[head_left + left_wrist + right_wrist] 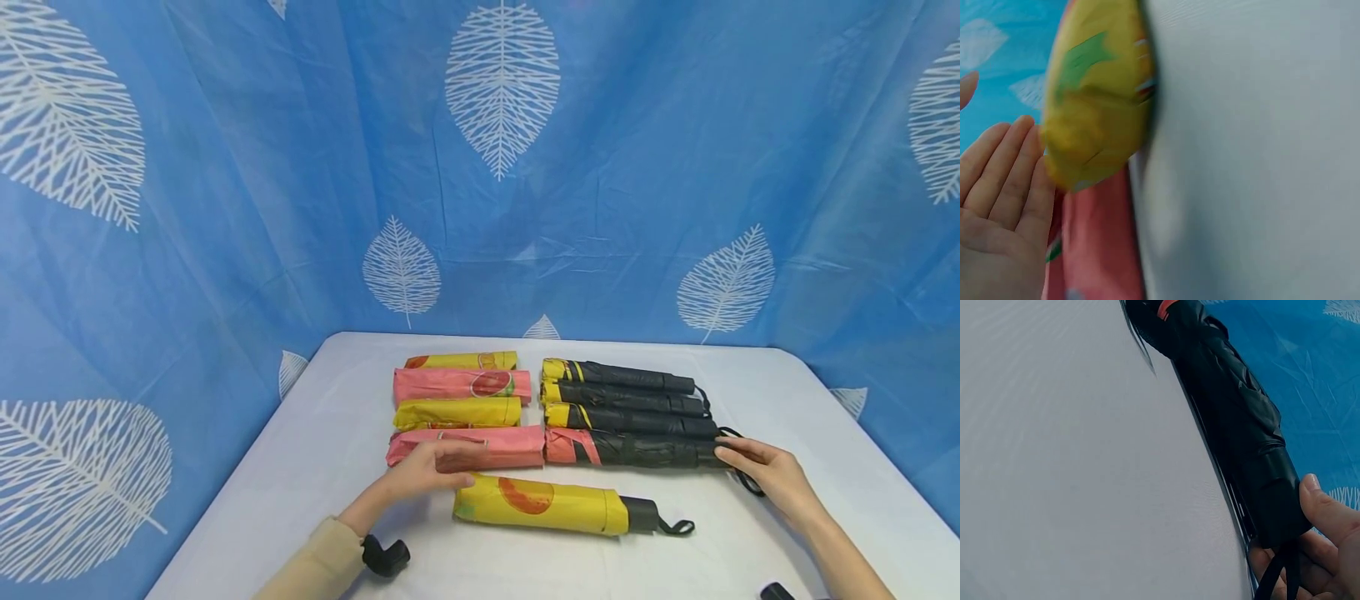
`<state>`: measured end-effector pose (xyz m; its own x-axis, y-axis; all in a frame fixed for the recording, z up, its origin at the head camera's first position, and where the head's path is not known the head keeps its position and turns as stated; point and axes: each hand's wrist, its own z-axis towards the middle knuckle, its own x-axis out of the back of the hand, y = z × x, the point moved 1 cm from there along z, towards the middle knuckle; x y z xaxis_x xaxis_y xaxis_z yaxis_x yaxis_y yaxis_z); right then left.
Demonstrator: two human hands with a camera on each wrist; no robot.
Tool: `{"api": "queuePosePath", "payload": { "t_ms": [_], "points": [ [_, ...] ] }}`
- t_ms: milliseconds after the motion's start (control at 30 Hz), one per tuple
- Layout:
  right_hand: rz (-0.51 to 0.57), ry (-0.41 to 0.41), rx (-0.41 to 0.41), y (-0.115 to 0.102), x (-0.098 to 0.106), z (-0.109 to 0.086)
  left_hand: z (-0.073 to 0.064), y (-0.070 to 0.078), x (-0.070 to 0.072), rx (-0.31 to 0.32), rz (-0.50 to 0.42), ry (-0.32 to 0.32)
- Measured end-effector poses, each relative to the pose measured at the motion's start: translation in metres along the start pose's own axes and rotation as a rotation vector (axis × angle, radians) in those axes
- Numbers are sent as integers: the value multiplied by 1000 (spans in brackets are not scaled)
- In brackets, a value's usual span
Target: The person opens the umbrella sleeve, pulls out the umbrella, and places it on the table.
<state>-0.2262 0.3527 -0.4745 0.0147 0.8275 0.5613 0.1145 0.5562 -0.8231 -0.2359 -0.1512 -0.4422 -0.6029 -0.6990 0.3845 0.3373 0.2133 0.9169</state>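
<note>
A yellow folding umbrella (540, 504) with an orange print, black handle and wrist loop lies at the front of the white table. My left hand (431, 468) hovers at its left end, fingers extended and thumb apart; in the left wrist view the open palm (1004, 187) is beside the yellow end (1094, 125). My right hand (772, 475) holds the handle end of a black folding umbrella (645, 450) with a pink far end. In the right wrist view, thumb (1329, 506) and fingers sit on either side of that black handle (1282, 509), above its hanging strap.
Behind it lie several black umbrellas (630, 406) with yellow ends, side by side. To their left is a row of pink (465, 385) and yellow fruit-print bundles (457, 412). A blue leaf-print cloth (525, 250) surrounds the white table (337, 400).
</note>
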Motion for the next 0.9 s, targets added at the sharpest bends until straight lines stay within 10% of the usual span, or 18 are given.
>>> {"api": "queuePosePath", "payload": {
  "t_ms": [267, 900],
  "points": [
    [-54, 6, 7, -1, 1, -1, 3, -3, -10, 101, 235, -104],
    [-155, -18, 50, -7, 11, -3, 7, -18, -25, 81, 376, -115]
  ]
}}
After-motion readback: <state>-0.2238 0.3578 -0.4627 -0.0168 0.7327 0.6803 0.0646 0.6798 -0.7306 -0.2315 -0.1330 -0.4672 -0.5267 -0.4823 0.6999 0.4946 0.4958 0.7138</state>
